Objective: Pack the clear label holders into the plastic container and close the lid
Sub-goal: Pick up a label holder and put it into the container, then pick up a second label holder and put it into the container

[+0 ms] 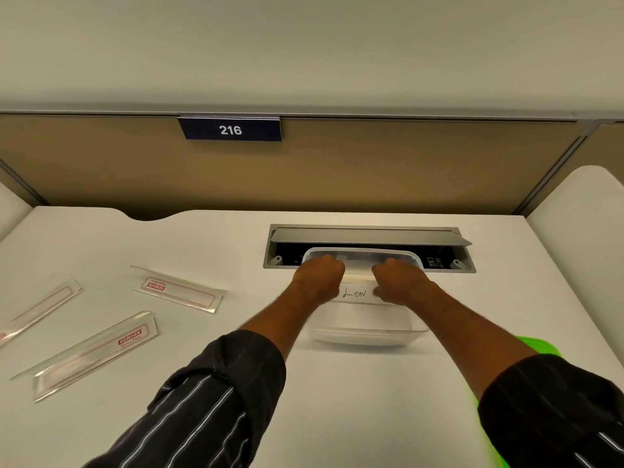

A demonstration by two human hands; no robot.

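Together, left hand (319,273) and right hand (398,276) grip closed inside the plastic container (363,327).

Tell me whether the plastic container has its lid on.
Lid off: the plastic container is open with both hands inside, and the green lid lies beside it.

Three label holders (179,290) lie on the desk (337,400) left of the container (364,329), cable hatch (369,246) behind.

Label holders (178,289) clear, red print; lid (533,346) bright green; sleeves (216,400) dark, white pinstripes; desk (202,238) white.
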